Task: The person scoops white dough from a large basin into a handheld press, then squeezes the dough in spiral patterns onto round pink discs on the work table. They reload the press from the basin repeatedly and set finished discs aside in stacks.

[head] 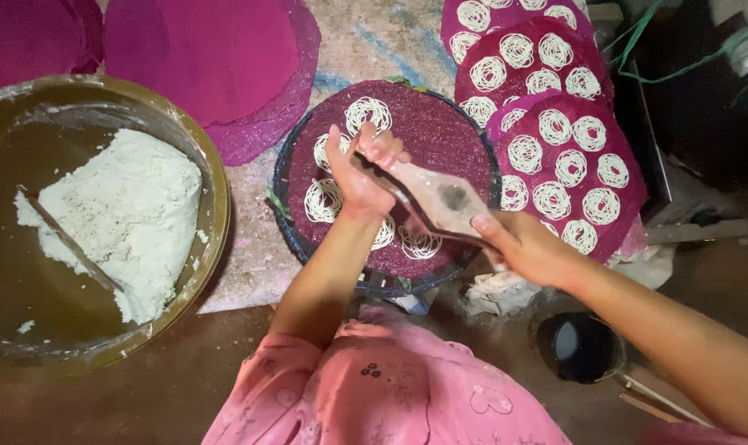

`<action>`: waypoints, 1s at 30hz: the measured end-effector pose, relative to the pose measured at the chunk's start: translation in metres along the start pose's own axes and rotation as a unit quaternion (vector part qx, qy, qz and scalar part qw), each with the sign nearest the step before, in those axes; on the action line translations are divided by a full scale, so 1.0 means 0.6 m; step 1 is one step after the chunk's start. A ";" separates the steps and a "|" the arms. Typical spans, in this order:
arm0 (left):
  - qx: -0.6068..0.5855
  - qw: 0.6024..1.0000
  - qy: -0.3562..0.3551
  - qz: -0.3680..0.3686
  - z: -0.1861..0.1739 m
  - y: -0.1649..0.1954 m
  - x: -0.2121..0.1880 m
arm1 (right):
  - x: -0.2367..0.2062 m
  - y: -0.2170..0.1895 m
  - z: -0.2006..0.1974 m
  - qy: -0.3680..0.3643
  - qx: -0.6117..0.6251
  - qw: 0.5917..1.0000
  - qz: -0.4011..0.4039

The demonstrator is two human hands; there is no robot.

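Both my hands hold a wooden noodle press (pixel 440 196) above a round magenta woven mat (pixel 448 132) that lies on a dark basket. My left hand (pixel 359 175) grips the press's far handle, and my right hand (pixel 522 245) grips the near handle. Several white coils of pressed noodle (pixel 367 114) lie on the mat around and under my left hand. A fresh coil (pixel 419 243) sits just below the press.
A large brass-coloured bowl (pixel 213 206) at the left holds a lump of white dough (pixel 123 214) and a stick. Stacked magenta mats covered with noodle coils (pixel 568 165) lie at the right. Bare magenta mats (pixel 209 58) lie at the top left. A dark round vessel (pixel 580 346) sits by my right arm.
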State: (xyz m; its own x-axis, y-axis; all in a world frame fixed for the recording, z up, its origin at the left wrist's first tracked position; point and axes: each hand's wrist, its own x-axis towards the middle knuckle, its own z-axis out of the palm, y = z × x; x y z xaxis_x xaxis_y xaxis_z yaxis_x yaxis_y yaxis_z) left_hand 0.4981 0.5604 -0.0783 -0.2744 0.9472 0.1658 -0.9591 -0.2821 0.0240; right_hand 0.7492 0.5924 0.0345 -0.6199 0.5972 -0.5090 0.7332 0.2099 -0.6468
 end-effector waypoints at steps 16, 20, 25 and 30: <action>0.281 0.898 0.198 -0.273 0.005 0.000 -0.020 | 0.003 0.059 -0.031 0.022 0.066 0.998 0.001; 0.458 0.802 0.110 -0.367 -0.093 -0.031 -0.045 | 0.008 0.079 -0.028 0.041 0.080 0.996 0.000; 0.692 0.671 0.021 -0.265 -0.115 -0.010 -0.097 | 0.023 0.096 -0.030 0.088 0.116 0.988 -0.049; 0.886 0.442 -0.016 -0.143 -0.027 0.028 -0.114 | 0.025 0.113 -0.039 0.109 0.080 0.989 -0.058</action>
State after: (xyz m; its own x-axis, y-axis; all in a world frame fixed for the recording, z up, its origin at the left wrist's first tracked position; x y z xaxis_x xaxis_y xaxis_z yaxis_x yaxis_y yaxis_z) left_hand 0.4996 0.4936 -0.1053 -0.1311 0.9882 -0.0794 0.6127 0.1437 0.7771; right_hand 0.7963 0.6341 -0.0038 -0.6102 0.7323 -0.3025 0.5957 0.1724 -0.7845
